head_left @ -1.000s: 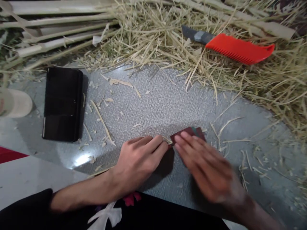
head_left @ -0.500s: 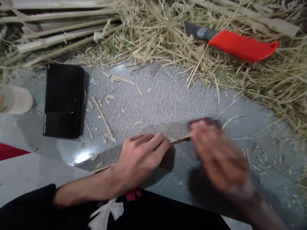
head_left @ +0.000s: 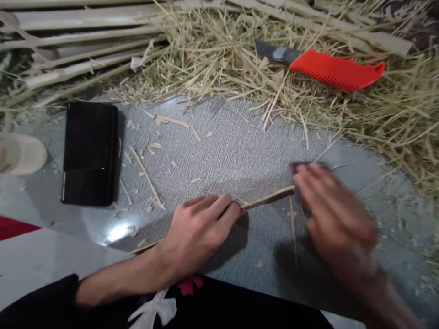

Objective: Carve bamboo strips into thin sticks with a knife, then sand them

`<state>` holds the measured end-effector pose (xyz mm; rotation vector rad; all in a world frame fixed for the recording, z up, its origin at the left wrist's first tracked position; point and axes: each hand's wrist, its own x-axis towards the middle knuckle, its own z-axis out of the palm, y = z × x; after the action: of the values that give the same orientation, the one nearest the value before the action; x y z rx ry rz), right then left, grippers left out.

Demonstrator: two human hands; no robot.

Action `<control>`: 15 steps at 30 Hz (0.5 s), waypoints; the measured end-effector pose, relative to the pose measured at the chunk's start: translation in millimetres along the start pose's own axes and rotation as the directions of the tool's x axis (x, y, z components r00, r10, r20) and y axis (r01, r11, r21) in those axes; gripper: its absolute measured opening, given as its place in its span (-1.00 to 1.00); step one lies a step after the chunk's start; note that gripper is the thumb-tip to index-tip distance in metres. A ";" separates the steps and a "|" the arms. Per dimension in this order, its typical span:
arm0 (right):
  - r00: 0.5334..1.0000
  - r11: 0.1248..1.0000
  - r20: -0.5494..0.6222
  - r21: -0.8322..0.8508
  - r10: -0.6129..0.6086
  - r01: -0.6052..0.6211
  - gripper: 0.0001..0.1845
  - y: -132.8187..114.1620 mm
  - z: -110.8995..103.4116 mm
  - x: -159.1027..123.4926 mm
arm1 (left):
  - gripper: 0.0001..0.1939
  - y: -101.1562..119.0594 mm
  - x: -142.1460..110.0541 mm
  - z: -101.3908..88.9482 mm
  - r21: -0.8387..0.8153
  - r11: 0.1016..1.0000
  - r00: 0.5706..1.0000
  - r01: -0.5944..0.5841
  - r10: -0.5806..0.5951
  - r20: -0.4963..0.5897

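My left hand (head_left: 202,228) is closed on a thin pale strip (head_left: 270,197), perhaps split bamboo or cane, pinched between thumb and fingers low over the grey board. One end of the strip juts out to the right; the other passes back beneath my left forearm. Just past the right end is my right hand (head_left: 336,210), smeared by motion, its fingers closed on a small dark reddish piece (head_left: 297,169) whose kind I cannot make out. A narrow shaving (head_left: 292,228) hangs or lies below the strip's right end.
The grey textured board (head_left: 219,151) carries scattered shavings. A black phone-like case (head_left: 89,153) lies at left, beside a whitish translucent container (head_left: 24,153). Behind, a heap of pale shavings (head_left: 212,59) holds an orange-handled knife (head_left: 338,71). Long pale stalks (head_left: 85,18) lie at upper left.
My right hand has moved to the right, away from my left hand, uncovering more of the strip. A shaving now shows below its end. My left hand keeps its grip; the view has shifted slightly.
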<state>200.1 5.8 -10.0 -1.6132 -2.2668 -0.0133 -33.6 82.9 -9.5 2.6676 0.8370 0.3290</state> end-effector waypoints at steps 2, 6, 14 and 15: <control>0.979 0.986 -0.143 -0.067 0.143 -0.154 -0.27 10.1 -0.1 -2.5 | -0.72 -0.7 0.8 -1.0 0.019 1.000 1.000 0.011 -0.011 -0.007; 0.961 0.985 -0.217 0.036 0.171 -0.167 -0.24 13.7 -4.2 -1.4 | -0.81 -1.6 0.2 -6.1 0.014 0.997 0.997 0.075 -0.075 0.016; 0.936 0.968 -0.256 0.124 0.242 -0.217 -0.20 1.6 -16.3 6.9 | -0.86 -1.6 -3.5 -20.1 0.018 1.000 0.995 0.010 -0.011 0.100; 0.947 0.973 -0.233 0.116 0.222 -0.199 -0.19 1.6 -15.6 6.1 | -0.85 -1.6 -3.7 -20.4 0.031 0.999 0.996 -0.004 0.001 0.093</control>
<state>204.3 8.7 6.1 -1.6957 -1.8761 -0.0518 -43.8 86.8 8.2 2.6904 0.8167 0.1925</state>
